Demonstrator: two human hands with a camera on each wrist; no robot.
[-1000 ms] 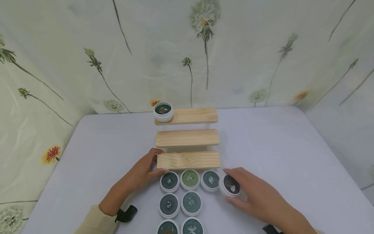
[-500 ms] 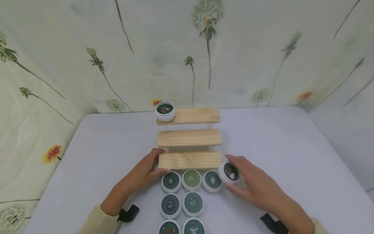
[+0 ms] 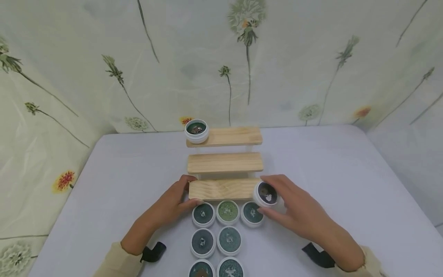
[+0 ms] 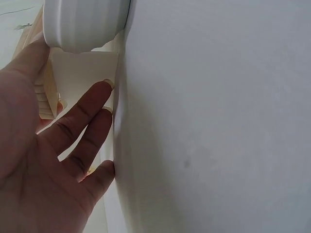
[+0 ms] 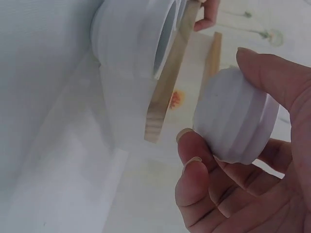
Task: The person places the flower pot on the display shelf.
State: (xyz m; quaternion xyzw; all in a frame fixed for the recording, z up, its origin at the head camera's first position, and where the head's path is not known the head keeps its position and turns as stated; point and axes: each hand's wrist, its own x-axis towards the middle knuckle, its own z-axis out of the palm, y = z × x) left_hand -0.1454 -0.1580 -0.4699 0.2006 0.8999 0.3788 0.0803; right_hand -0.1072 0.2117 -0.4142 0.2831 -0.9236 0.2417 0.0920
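1. Jar (image 3: 268,193) with a dark filling is in the grasp of the right hand (image 3: 294,207), thumb and fingers pinching its sides; it is off the table (image 3: 311,161), near the right hand's end of the lowest shelf (image 3: 223,189) but apart from it.
2. At the other end of that shelf, the left hand (image 3: 173,204) holds on, thumb in front and forefinger behind.
3. Between the hands, three jars (image 3: 227,212) stand in a row along the shelf's front; four jars (image 3: 229,241) in pairs run from there back between the wrists.
4. Beyond the hands lie the middle shelf (image 3: 225,162) and the top shelf (image 3: 235,136), with one white jar (image 3: 196,130) at its end past the left hand.
5. Progress looks early: one jar is up, one is held and not yet set down, and seven in view remain on the table.
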